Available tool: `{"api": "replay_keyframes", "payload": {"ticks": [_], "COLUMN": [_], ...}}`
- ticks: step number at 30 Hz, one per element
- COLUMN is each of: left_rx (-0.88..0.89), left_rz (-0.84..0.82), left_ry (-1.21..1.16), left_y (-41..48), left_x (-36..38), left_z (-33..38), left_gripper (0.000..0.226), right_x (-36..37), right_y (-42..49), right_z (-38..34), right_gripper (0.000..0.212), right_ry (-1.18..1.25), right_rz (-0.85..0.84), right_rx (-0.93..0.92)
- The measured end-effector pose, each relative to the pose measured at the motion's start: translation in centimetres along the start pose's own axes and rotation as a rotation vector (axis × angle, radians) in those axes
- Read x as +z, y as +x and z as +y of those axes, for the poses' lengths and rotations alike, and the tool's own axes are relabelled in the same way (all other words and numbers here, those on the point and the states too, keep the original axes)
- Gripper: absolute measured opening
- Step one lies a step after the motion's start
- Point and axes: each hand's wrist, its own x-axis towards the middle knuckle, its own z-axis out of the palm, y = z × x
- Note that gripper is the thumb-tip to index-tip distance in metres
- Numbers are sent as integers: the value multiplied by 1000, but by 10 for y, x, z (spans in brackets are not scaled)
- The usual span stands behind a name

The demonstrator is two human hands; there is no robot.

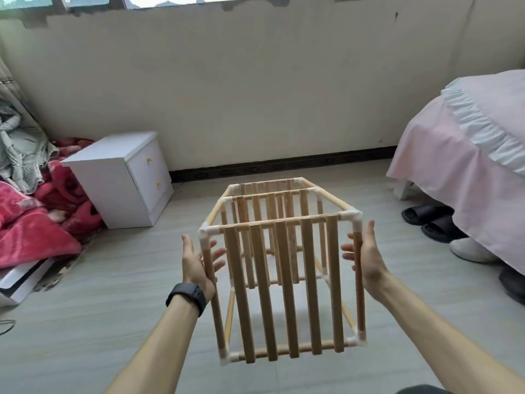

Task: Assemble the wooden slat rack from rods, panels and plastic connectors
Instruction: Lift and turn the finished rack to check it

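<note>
You have the pale wooden slat rack (287, 280) clamped between two flat, open palms rather than in a closed grip. Your left hand (197, 263) presses the near left upright rod (217, 311) from outside with its fingers spread past it, and your right hand (366, 257) presses the near right upright rod (360, 308) the same way. Squeezing inward like this probably keeps the rods seated in the white plastic corner connectors (353, 216). The rack looks fully framed, with slat panels near, middle and far. It sits in the centre of the scene and seems raised just off the grey tiled floor (113, 322). The white two-drawer cabinet (113, 177) stands far left and the pink-covered bed (454, 155) right, both well apart from it.
</note>
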Motion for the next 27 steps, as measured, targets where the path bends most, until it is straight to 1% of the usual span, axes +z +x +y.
{"api": "replay_keyframes", "payload": {"ticks": [1,2,4,6,7,9,12,16,19,21,24,27], "left_rx": [-14,-32,-82,-99,-101,-97,-88,-166,-152,-174,-228,-197], "left_rz": [-35,-68,-81,-42,-21,34,83,113,118,97,67,38], "left_ry": [-36,-69,-80,80,163,274,421,393,441,467,563,699], "left_y": [0,1,0,0,1,5,11,9,12,20,37,60], "left_x": [-1,-2,-5,-10,-14,-22,-33,-41,-41,-39,-35,-31], "left_z": [2,3,2,-9,-17,-32,-49,-67,-69,-66,-58,-49], "left_gripper": [84,82,67,44,39,38,37,34,35,37,36,32], "right_x": [-1,-3,-7,-9,-9,-7,-5,-8,-15,-18,-15,-5], "right_y": [1,2,2,0,-1,-7,-13,-22,-24,-19,-1,28], "right_z": [0,1,6,15,22,37,62,83,85,79,65,54], "right_gripper": [94,88,68,52,49,43,36,37,44,42,40,38], "right_ry": [25,59,119,100,64,7,-59,-52,-116,-196,-305,-345], "right_rz": [1,-1,-15,-58,-81,-91,-56,-57,-80,-117,-160,-127], "right_rx": [-4,-5,8,30,37,51,102,233,251,266,332,370]}}
